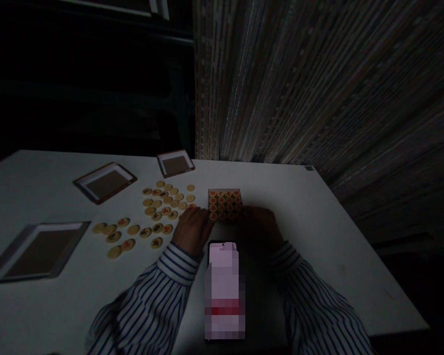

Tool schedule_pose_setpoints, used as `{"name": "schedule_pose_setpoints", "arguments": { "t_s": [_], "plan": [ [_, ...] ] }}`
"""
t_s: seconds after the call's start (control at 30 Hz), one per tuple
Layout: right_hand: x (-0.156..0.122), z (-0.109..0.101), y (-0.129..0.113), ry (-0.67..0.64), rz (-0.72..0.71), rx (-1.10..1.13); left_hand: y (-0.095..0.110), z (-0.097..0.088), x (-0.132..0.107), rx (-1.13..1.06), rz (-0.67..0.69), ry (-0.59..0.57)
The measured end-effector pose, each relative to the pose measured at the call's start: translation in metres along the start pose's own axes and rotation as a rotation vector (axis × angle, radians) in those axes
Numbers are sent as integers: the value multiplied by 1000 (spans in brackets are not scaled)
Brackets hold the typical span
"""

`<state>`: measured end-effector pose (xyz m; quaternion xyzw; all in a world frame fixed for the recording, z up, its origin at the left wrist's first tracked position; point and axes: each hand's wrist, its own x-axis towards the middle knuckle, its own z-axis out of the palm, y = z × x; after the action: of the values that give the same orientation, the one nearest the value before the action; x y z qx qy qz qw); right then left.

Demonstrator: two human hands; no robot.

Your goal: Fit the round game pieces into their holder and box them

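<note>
In the head view, a small box (224, 190) stands on the white table, filled with rows of round xiangqi pieces (228, 200) with red characters. My left hand (193, 229) rests at its lower left corner, fingers curled against the side. From the right, my right hand (262, 227) closes on the box's other edge; its fingers are dark and partly lost in shadow. Loose xiangqi pieces (156, 215) lie scattered left of my left hand, some showing red or black characters, others blank. A lit phone (225, 276) lies between my forearms, its screen blurred.
Three open, shallow boxes or lids stand on the white table (281, 185): one at the left (40, 249), another farther back (105, 182), a third near the far edge (175, 163). A striped curtain (281, 79) hangs behind. The room is dim.
</note>
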<state>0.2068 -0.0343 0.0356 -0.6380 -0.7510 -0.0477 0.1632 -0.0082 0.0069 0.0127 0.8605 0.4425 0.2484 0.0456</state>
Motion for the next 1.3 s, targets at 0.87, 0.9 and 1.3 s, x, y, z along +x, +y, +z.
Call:
{"name": "schedule_pose_setpoints", "arguments": {
  "t_s": [0.87, 0.9, 1.3],
  "plan": [
    [1, 2, 0, -66, 63, 43, 2, 5, 7, 39, -69, -69],
    [1, 2, -1, -63, 62, 39, 2, 5, 7, 36, -69, -72],
    [4, 0, -1, -113, 57, 41, 3, 4, 10, 37, -100, -98]
  ]
}}
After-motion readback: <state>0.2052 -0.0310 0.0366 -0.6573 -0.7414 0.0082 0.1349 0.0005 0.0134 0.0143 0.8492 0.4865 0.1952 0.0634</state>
